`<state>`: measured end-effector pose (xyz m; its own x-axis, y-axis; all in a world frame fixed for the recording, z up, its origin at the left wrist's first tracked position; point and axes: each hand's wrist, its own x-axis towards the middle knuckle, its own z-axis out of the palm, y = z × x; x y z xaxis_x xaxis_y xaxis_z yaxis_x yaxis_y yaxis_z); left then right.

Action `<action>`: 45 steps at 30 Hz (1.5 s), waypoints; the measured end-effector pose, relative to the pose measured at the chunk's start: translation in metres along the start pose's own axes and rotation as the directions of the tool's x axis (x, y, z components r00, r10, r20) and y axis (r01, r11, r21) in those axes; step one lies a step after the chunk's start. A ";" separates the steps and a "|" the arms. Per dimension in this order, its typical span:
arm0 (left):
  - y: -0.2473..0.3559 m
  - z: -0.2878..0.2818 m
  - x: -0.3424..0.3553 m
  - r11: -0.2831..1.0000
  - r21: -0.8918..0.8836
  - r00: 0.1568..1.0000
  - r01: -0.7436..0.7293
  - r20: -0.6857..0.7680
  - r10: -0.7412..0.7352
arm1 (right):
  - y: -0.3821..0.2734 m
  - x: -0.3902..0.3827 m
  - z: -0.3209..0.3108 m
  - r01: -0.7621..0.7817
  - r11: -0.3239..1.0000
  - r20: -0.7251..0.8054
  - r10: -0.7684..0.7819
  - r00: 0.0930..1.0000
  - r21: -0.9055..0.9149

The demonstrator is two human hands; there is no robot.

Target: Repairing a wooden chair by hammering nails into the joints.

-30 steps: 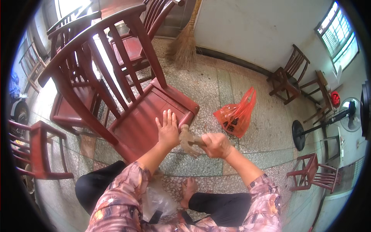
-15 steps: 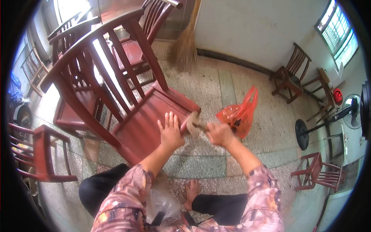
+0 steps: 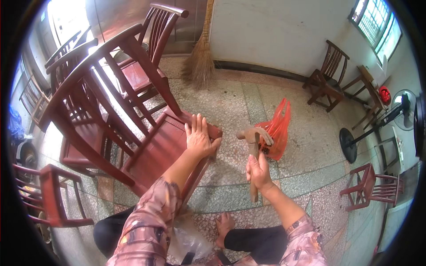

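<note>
A dark red wooden chair with a slatted back stands in front of me to the left. My left hand rests on the right edge of its seat, fingers stretched out and the thumb toward the corner. In the air right of the seat, a claw hammer is upright, its head at the top and apart from the chair. My right hand is wrapped round its wooden handle. Behind the hammer head, a red plastic bag sits on the floor; its contents cannot be made out.
More red chairs crowd the left, one small chair nearest. A straw broom leans at the back wall. To the right are another chair, a standing fan and a small chair. A clear plastic bag lies by my feet.
The hammer has come away from the seat's edge, up and to the right, and turned upright. My left hand has slid farther along the seat toward its far right corner.
</note>
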<state>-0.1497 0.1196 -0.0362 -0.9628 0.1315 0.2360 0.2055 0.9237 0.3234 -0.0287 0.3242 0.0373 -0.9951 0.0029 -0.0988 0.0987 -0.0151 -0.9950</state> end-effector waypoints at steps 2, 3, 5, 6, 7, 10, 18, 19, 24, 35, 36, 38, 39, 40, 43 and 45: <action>-0.001 0.011 0.021 0.994 0.107 0.999 0.024 -0.026 -0.021 | -0.004 0.010 0.009 0.021 0.999 0.011 -0.021 1.000 -0.039; 0.004 0.014 0.026 0.995 0.096 1.000 0.021 -0.021 -0.019 | -0.006 0.014 0.009 0.037 0.995 0.004 -0.037 0.999 -0.089; 0.010 0.017 0.030 0.994 0.096 0.998 0.043 -0.054 -0.038 | -0.004 0.025 0.015 0.049 0.987 0.003 -0.049 0.999 -0.154; 0.011 0.015 0.030 0.995 0.092 0.998 0.046 -0.047 -0.042 | -0.001 0.032 0.021 0.047 0.976 0.010 -0.045 0.999 -0.211; 0.013 0.012 0.029 0.995 0.076 0.997 0.063 -0.042 -0.060 | 0.002 0.037 0.027 0.045 0.963 0.019 -0.042 0.999 -0.267; 0.010 0.017 0.031 0.994 0.062 0.994 0.087 -0.075 -0.082 | 0.042 0.052 0.037 0.099 0.875 0.016 -0.104 0.994 -0.474; 0.004 0.011 0.027 0.990 0.006 0.990 0.142 -0.014 -0.142 | 0.021 0.041 0.049 0.252 0.872 -0.069 -0.307 0.949 -0.421; 0.005 0.015 0.027 0.991 -0.015 0.989 0.132 -0.064 -0.133 | 0.013 0.035 0.049 0.245 0.870 -0.068 -0.302 0.951 -0.428; 0.015 0.016 0.030 0.994 -0.030 0.989 0.107 -0.101 -0.109 | 0.040 0.054 0.044 0.337 0.731 -0.029 -0.438 0.898 -0.594; 0.009 0.012 0.029 0.991 0.005 0.990 0.134 -0.040 -0.134 | 0.039 0.047 0.048 0.325 0.595 0.036 -0.444 0.895 -0.735; 0.009 0.017 0.030 0.991 0.002 0.990 0.136 -0.042 -0.136 | 0.041 0.048 0.047 0.262 0.606 0.035 -0.360 0.932 -0.751; 0.012 0.026 0.032 0.995 0.006 0.986 0.103 -0.134 -0.101 | 0.039 0.049 0.045 0.199 0.606 0.032 -0.275 0.961 -0.770; 0.011 0.025 0.029 0.994 0.011 0.986 0.106 -0.131 -0.104 | 0.035 0.047 0.046 0.266 0.628 0.042 -0.348 0.937 -0.731; 0.007 0.021 0.027 0.993 -0.021 0.986 0.114 -0.120 -0.116 | 0.024 0.045 0.051 0.340 0.644 0.053 -0.422 0.905 -0.685; 0.003 0.017 0.027 0.991 -0.052 0.984 0.122 -0.126 -0.128 | -0.029 0.019 0.059 0.326 0.892 -0.103 -0.373 0.922 -0.313; 0.008 0.018 0.028 0.992 -0.057 0.983 0.109 -0.140 -0.116 | -0.016 0.021 0.054 0.366 0.873 -0.068 -0.407 0.911 -0.323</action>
<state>-0.1784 0.1373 -0.0438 -0.9459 -0.0283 0.3232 0.1090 0.9105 0.3989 -0.0514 0.2700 0.0522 -0.9464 0.0766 0.3139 -0.2764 0.3111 -0.9093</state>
